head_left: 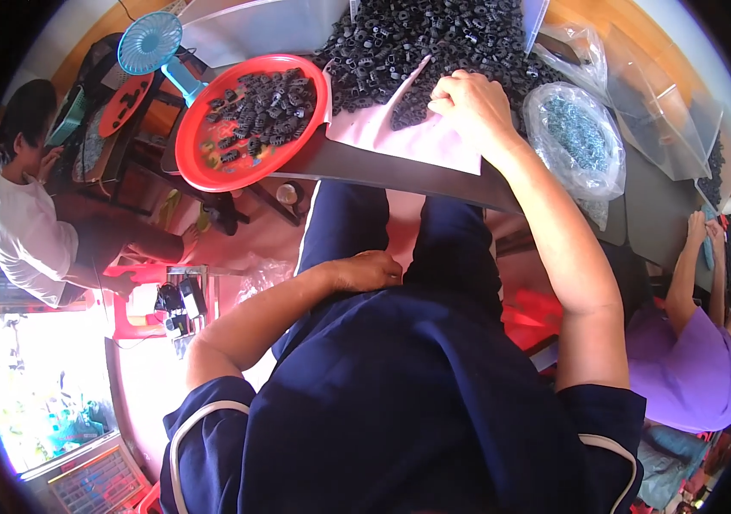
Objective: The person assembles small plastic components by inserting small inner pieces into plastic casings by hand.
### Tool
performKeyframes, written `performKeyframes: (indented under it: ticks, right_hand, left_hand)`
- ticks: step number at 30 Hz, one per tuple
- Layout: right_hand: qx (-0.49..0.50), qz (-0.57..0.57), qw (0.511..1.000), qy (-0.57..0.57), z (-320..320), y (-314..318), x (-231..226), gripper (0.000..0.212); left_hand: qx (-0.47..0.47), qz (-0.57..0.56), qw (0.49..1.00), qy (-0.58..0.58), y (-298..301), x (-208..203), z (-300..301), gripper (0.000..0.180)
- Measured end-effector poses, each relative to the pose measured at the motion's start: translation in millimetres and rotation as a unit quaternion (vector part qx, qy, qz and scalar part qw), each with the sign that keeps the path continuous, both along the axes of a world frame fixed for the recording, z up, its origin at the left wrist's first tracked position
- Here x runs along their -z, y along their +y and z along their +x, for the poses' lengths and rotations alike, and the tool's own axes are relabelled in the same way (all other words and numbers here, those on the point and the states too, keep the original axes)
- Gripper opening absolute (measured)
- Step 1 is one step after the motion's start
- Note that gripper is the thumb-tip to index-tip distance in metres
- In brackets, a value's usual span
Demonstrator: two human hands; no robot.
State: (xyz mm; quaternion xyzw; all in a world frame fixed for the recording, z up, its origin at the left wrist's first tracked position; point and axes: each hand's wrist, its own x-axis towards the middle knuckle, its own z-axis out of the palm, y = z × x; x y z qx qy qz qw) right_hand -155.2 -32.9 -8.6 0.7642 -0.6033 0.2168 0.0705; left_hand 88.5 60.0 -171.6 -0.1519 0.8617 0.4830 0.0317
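My right hand (473, 104) reaches over the table, its fingers curled together at the near edge of a large heap of small black plastic parts (434, 34). Whatever those fingers may hold is hidden. Under the wrist lies a pale pink sheet (443, 147), one corner of it standing up beside the parts. My left hand (370, 271) rests in my lap with its fingers curled in; its palm cannot be seen. To the left of the heap, a round red tray (192, 167) carries many black ribbed pieces, most of them toward its far and right side.
Right of the heap sits a clear plastic bag (614, 176) of small bluish pieces. Clear bins (653, 94) stand beyond it. A blue fan (149, 43) is behind the tray. A person in white (31, 223) sits left; another in purple (683, 368) works right.
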Motion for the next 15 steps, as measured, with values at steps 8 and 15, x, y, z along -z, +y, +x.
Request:
performKeyframes:
  ticks: [8, 15]
  right_hand:
    - [-0.073, -0.081, 0.994, -0.015, -7.6, -1.2, 18.9, 0.013]
    - [-0.169, -0.12, 0.976, -0.066, -2.2, -4.8, 15.4, 0.015]
  left_hand:
    - [-0.035, -0.029, 0.996, -0.072, -1.8, -15.7, -6.7, 0.024]
    - [-0.316, 0.301, 0.894, 0.098, -8.5, -161.3, 3.0, 0.018]
